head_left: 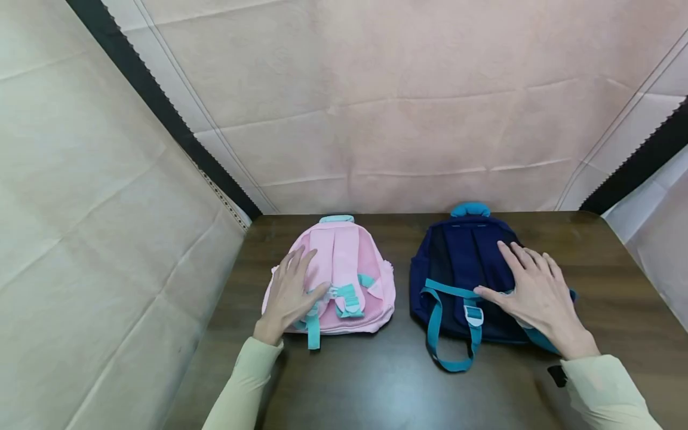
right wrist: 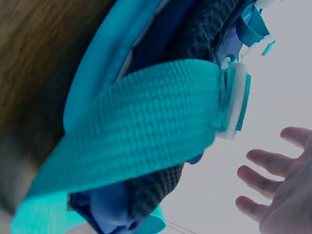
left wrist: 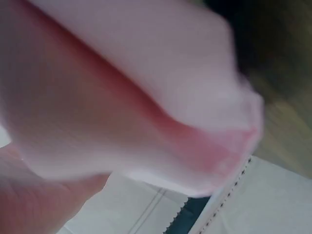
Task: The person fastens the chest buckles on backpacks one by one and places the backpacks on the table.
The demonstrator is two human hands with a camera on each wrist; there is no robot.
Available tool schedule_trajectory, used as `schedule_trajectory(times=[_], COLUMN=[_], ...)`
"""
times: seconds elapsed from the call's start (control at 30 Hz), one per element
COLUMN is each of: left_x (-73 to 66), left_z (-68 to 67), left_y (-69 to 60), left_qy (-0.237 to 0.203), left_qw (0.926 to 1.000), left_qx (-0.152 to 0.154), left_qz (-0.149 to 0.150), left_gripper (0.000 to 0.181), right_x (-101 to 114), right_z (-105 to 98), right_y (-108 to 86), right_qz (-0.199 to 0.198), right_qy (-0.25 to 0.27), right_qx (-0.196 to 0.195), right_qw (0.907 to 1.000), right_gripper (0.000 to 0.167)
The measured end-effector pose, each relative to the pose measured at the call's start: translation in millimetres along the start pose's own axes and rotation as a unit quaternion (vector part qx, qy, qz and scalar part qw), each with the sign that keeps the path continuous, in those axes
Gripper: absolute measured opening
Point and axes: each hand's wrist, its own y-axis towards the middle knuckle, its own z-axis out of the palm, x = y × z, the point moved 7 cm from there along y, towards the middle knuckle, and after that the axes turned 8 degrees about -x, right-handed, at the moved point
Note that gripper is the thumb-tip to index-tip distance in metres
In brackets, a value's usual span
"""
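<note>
A pink backpack point(head_left: 371, 263) with light teal straps lies on the table, its shoulder-strap side up. My left hand point(head_left: 290, 292) is over its left side with fingers spread; whether it touches the fabric I cannot tell. Pink cloth point(left wrist: 146, 58) fills most of the left wrist view. To the right lies a navy backpack point(head_left: 457, 245) with blue webbing straps, also strap side up. Over its right side is my right hand point(head_left: 537, 292), fingers apart and holding nothing. The right wrist view shows a teal strap point(right wrist: 141, 122) close up, with the right hand's fingers away from it.
Both bags lie on a dark wooden table point(head_left: 376, 382), near its far edge. Behind it rises a pale fabric wall point(head_left: 403, 119), and another fabric panel point(head_left: 107, 239) stands at the left. A strap loop point(head_left: 457, 365) of the navy bag hangs toward the front.
</note>
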Motion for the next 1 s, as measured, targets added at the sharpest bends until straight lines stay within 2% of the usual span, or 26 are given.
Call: schedule_trajectory(times=[0.1,0.27,0.4,0.53,0.6,0.7,0.8,0.87,1.0], left_x=[-10.1,-37.8,-71.6,-114.3,-134.2,-161.5,-187.2,-205.2,-238.6], left_z=[0.3,2.4,7.0,15.4,23.6,39.7,59.0,73.6,101.5], left_y=[2.0,3.0,-0.9,-2.5,-1.6,1.0,5.8,8.8,15.2], left_qy=[-0.025,-0.082,-0.115,-0.126,-0.134,-0.143,-0.142,-0.135,-0.086], left_qw=[0.9996,0.9963,0.9925,0.9886,0.9859,0.9815,0.9756,0.9710,0.9643], left_qx=[-0.011,-0.021,-0.028,-0.031,-0.017,0.019,0.055,0.077,0.117], left_qz=[0.007,0.015,0.030,0.077,0.099,0.126,0.158,0.181,0.222], left_gripper=[0.079,0.067,0.056,0.048,0.047,0.045,0.042,0.042,0.045], right_x=[1,5,6,4,3,2,1,0,-2], right_z=[-4,-11,-13,-12,-11,-6,-1,1,8], right_y=[-2.8,-10.5,-16.6,-19.3,-19.9,-21.6,-21.7,-23.5,-26.2], right_qz=[-0.010,-0.026,-0.029,-0.024,-0.014,-0.001,0.004,0.010,0.019], right_qy=[0.009,0.037,0.085,0.118,0.127,0.141,0.144,0.143,0.133], right_qx=[-0.018,-0.038,-0.027,-0.001,0.021,0.056,0.072,0.081,0.100], right_qw=[0.9998,0.9982,0.9956,0.9927,0.9915,0.9885,0.9870,0.9863,0.9859], right_gripper=[0.099,0.061,0.040,0.032,0.033,0.034,0.037,0.038,0.039])
